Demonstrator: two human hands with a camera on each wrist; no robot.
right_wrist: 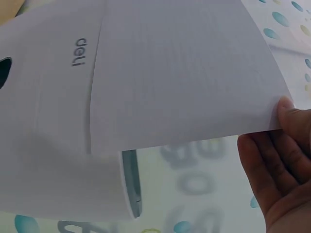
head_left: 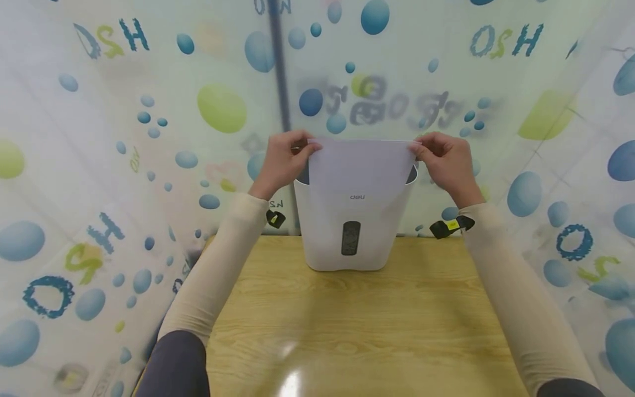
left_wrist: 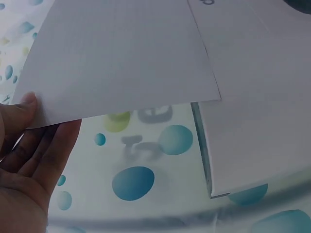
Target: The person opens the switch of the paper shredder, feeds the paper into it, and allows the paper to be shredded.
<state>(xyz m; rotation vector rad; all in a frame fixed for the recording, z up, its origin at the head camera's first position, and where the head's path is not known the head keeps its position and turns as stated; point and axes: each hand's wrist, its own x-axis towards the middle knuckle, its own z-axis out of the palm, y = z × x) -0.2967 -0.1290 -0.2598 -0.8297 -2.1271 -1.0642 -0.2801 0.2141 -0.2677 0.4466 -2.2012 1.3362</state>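
Between both hands a white sheet of paper [head_left: 361,165] is stretched upright by its top corners. My left hand [head_left: 286,161] pinches the left corner between thumb and fingers; my right hand [head_left: 447,164] pinches the right one. Behind the sheet stands a white bin-shaped machine [head_left: 322,226] marked "deli", which looks like a paper shredder, with a dark oval-ended window [head_left: 350,238]. The lower edge of the paper overlaps its upper part just above the logo [right_wrist: 78,52]. Whether that edge sits in a slot, I cannot tell. The sheet hides most of the machine's top.
The machine stands near the back edge of a wood-grain table [head_left: 357,325]. A curtain [head_left: 223,165] printed with blue and green spots and letters hangs close behind and along both sides. Black straps [head_left: 451,226] are on both wrists.
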